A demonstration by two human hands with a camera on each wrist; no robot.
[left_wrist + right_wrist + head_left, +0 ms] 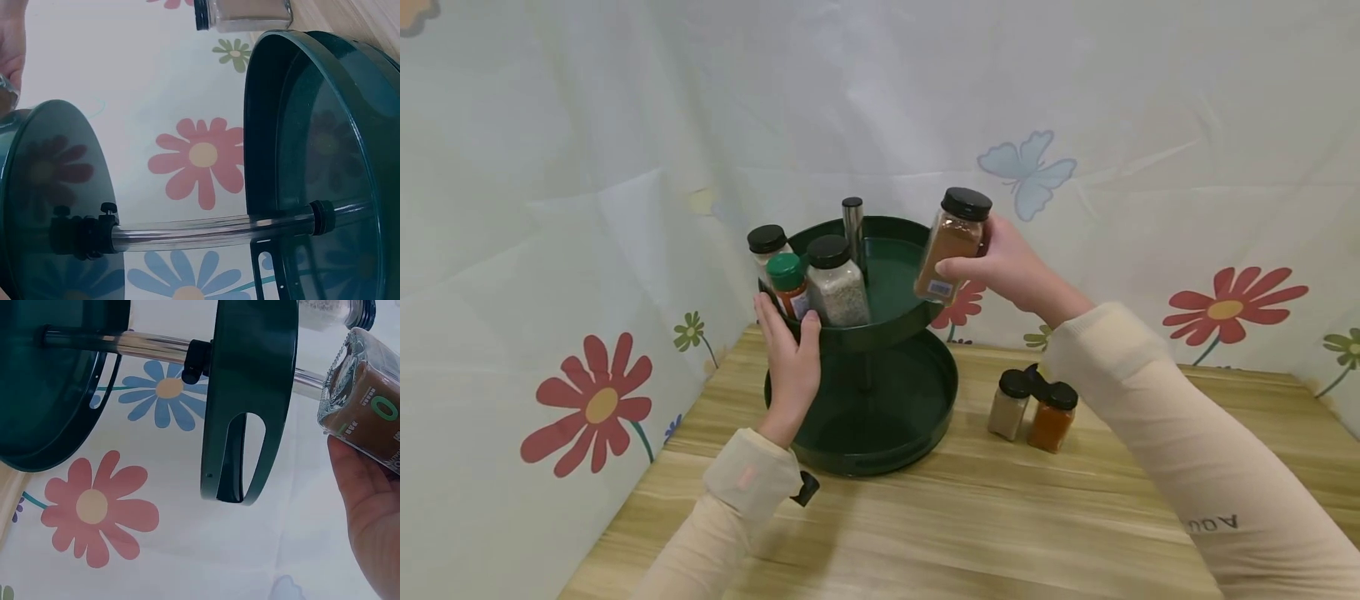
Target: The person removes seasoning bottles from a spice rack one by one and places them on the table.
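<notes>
In the head view my right hand (pixel 1003 262) grips a square clear jar of brown spice (pixel 952 248) with a black lid, tilted over the right rim of a dark green two-tier rack (pixel 880 333). The jar's base shows in the right wrist view. My left hand (pixel 792 358) rests against the left front of the upper tray, fingers extended along its outside. Inside that tray, close by, stand a green-capped bottle (pixel 787 283), a black-lidded jar of pale grains (pixel 837 287) and another black-lidded jar (pixel 769 243) partly hidden behind the bottle.
The rack's metal post (pixel 853 229) rises through the upper tray. On the wooden table (pixel 985 533), right of the rack, stand a small beige spice jar (pixel 1007 408) and an orange one (pixel 1052 421), both black-lidded. A flower-printed curtain (pixel 880 100) hangs behind.
</notes>
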